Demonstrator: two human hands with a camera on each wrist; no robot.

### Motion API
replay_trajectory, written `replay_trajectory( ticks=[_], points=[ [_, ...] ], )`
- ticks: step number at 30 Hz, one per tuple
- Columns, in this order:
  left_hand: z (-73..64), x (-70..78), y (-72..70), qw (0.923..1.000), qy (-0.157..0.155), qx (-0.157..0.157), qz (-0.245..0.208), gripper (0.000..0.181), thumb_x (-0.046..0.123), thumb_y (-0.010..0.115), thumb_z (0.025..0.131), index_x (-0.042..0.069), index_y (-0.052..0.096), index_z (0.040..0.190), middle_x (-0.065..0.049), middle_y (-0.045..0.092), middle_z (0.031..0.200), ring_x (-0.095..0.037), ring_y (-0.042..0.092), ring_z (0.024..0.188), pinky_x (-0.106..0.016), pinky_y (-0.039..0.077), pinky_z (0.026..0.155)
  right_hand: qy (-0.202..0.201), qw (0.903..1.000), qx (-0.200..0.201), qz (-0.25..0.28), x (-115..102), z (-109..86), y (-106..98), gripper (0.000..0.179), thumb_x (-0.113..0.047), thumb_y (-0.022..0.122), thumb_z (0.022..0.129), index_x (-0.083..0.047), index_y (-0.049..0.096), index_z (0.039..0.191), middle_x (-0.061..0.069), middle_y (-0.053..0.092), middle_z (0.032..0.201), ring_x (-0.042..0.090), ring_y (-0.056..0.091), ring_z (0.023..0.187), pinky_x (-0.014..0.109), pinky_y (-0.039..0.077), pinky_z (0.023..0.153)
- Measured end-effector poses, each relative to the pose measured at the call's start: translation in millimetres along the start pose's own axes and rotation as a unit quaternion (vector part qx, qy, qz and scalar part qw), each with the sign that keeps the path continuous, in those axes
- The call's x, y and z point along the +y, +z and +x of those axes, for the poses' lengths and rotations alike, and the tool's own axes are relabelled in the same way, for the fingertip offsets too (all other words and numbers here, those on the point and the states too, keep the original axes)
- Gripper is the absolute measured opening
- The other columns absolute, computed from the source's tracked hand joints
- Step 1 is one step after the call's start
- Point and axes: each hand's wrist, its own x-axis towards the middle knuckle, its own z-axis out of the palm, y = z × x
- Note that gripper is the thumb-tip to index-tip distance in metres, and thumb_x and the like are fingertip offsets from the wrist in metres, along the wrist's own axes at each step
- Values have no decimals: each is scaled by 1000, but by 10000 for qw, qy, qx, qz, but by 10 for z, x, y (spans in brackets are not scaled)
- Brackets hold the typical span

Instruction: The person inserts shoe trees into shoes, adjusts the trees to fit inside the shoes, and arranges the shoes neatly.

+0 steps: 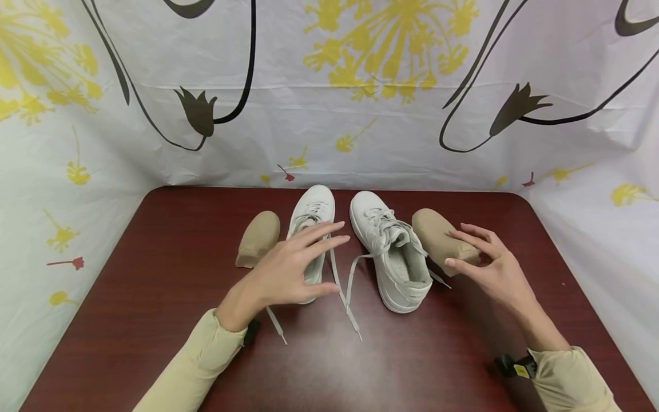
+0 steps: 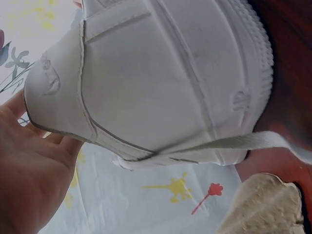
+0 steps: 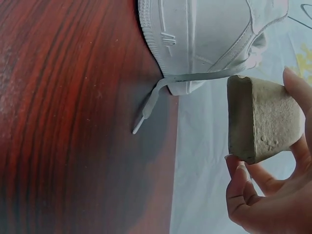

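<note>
Two white lace-up sneakers stand side by side on the table, toes pointing away. Over the opening of the left sneaker (image 1: 313, 200), my left hand (image 1: 285, 272) hangs with fingers spread and nothing in its grasp. That sneaker's heel (image 2: 51, 87) shows close beside the hand in the left wrist view. To the right of the right sneaker (image 1: 404, 294), my right hand (image 1: 496, 272) pinches the near end of a tan moulded-pulp shoe insert (image 1: 435, 232) between thumb and fingers. The insert's hollow end (image 3: 240, 119) faces the right wrist camera. Part of the left sneaker is hidden by my left hand.
A second tan shoe insert (image 1: 259, 236) lies left of the left sneaker. Loose white laces (image 1: 352, 286) trail onto the dark red-brown table (image 1: 340, 372) between and beside the sneakers. A flower-printed white cloth (image 1: 278, 126) hangs around the table's back and sides.
</note>
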Motion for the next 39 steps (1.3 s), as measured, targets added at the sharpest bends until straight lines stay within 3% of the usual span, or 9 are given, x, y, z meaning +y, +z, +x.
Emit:
replay_trajectory(
  ticks=[9,16,27,34,39],
  points=[
    [73,89,37,9998,-67,-180,-76,78,56,75,82,18,50,146,-1,32,159,-20,32,145,-43,37,111,109,9997,197,-63,-104,-26,-50,54,-12,84,80,-20,68,130,3,50,140,8,49,88,15,37,70],
    [130,208,96,9978,-390,-515,114,85,63,73,79,20,48,148,3,28,161,-18,34,143,-41,42,107,67,9996,266,-113,-162,-51,-80,52,-10,84,80,-18,69,129,1,52,137,4,49,98,16,36,72],
    [241,350,172,9946,-489,-838,364,92,71,69,77,21,43,151,-3,32,160,-22,47,135,-41,50,97,21,9998,211,-38,-283,-72,-111,51,-8,83,81,-18,69,129,4,52,137,1,49,108,13,36,75],
    [286,419,205,9915,-529,-1121,401,98,74,66,78,20,36,155,-5,27,162,-23,35,143,-41,42,108,-39,9999,145,0,-344,-103,-150,53,-4,82,80,-15,68,130,6,52,137,5,49,103,14,36,72],
    [313,478,264,9868,-682,-1365,534,108,78,62,76,17,27,158,-7,23,163,-25,26,148,-45,44,106,-106,9999,112,0,-403,-124,-188,53,-2,82,79,-14,68,129,5,53,136,7,49,94,16,37,69]
  ],
)
